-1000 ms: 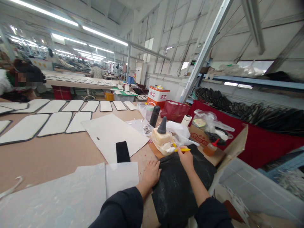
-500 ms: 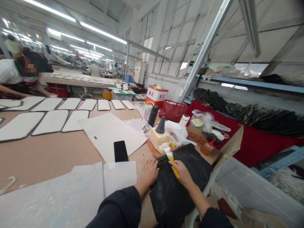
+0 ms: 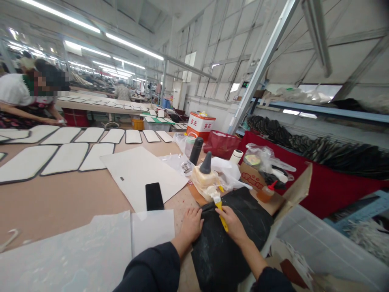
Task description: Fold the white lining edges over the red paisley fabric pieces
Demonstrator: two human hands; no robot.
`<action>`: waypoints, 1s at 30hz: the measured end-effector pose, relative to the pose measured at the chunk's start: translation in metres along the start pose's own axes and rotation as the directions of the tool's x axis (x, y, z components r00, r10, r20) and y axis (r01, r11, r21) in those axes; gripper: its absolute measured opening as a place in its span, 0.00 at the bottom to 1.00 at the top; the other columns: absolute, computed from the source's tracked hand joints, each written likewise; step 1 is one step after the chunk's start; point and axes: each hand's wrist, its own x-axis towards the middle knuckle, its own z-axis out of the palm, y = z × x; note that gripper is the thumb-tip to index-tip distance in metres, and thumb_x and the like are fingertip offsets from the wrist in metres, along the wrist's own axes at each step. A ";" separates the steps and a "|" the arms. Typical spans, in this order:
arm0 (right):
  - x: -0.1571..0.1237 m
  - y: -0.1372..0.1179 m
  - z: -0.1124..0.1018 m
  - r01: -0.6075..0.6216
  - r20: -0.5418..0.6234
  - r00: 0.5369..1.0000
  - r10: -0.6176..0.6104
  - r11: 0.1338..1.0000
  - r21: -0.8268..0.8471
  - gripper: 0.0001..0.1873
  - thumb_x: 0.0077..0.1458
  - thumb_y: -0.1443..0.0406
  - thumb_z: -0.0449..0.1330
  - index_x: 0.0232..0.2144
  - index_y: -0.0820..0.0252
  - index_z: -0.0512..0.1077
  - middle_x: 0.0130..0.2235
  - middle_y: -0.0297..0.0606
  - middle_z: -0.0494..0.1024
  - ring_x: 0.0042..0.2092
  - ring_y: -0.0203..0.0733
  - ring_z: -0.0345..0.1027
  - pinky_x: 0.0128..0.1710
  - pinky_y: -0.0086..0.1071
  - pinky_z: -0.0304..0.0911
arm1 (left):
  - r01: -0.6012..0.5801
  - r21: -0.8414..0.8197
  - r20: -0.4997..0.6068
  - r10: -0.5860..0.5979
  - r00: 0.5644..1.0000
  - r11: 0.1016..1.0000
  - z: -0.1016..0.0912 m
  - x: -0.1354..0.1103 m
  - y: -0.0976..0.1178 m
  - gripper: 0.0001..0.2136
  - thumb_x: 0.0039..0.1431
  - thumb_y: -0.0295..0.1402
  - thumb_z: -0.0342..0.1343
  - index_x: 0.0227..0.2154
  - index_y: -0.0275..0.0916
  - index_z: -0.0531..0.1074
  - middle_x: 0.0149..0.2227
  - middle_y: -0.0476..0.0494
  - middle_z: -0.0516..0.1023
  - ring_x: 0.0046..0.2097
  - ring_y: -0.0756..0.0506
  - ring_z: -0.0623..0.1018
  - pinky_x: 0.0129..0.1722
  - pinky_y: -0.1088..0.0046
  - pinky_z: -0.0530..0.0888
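A black piece of material [image 3: 237, 239] lies over the near right edge of the brown table [image 3: 60, 198]. My left hand [image 3: 192, 224] rests on its left edge with the fingers curled down, pressing it. My right hand [image 3: 231, 224] grips a yellow-handled brush [image 3: 220, 207] whose pale bristles touch the top edge of the black piece. Just beyond the brush stands a squat glue bottle [image 3: 205, 174] with a dark cone cap.
A black phone [image 3: 154, 196] lies on a white sheet [image 3: 136, 172]. Rows of white panels [image 3: 63, 156] cover the far table. A dark flask [image 3: 196, 150], plastic bags and a cardboard box [image 3: 258, 180] crowd the right. Another person [image 3: 27, 101] leans at the far left. A clear bin [image 3: 322, 243] stands below.
My right hand has brought the brush back from beside the glue bottle onto the top edge of the black piece. My left hand stays on that piece.
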 end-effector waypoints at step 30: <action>0.028 -0.007 -0.004 -0.496 -0.141 0.562 0.815 0.468 0.732 0.18 0.51 0.52 0.52 0.28 0.61 0.70 0.17 0.33 0.70 0.21 0.39 0.66 0.23 0.29 0.62 | -0.066 0.069 -0.053 0.070 0.996 0.995 0.007 0.011 -0.009 0.18 0.58 0.31 0.44 0.51 0.36 0.64 0.52 0.39 0.69 0.53 0.41 0.68 0.55 0.56 0.61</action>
